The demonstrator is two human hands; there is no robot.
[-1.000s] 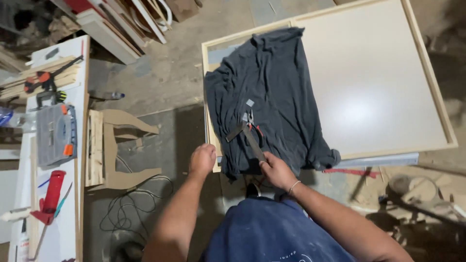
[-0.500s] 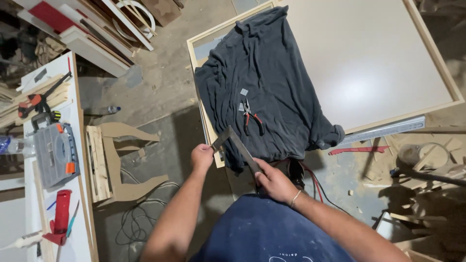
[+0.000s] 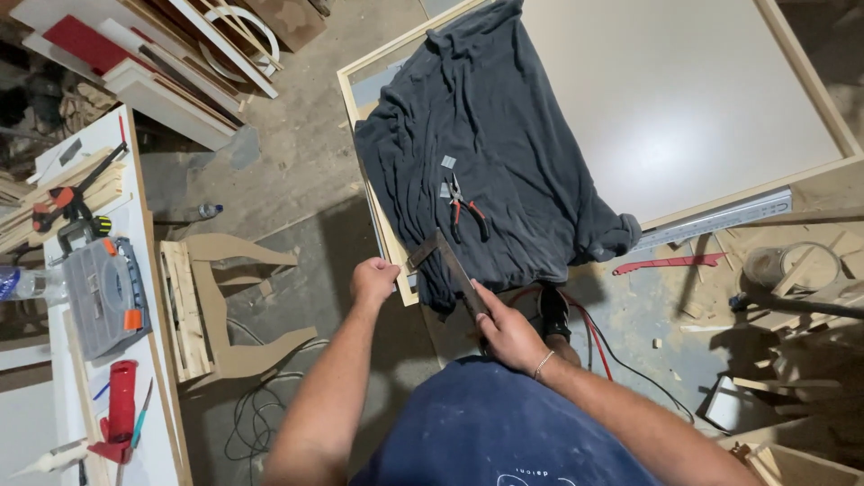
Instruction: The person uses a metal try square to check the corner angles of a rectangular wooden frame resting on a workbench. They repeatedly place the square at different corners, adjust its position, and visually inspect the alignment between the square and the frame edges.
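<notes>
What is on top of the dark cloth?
On the cloth lie red-handled pliers and two small grey pieces. Both hands hold a metal square at its near edge. The cloth covers part of the pale board; anything under it is hidden.

Light is moderate and uneven: the pale panel (image 3: 684,99) at upper right is the brightest area, evenly lit without harsh glare. The concrete floor (image 3: 297,162) is dimmer, and a broad soft shadow falls across it below the dark cloth (image 3: 504,117). The top-left and right-hand corners sink into gloom. Focus is sharp throughout, with wide-angle bending of straight edges near the borders.
</notes>
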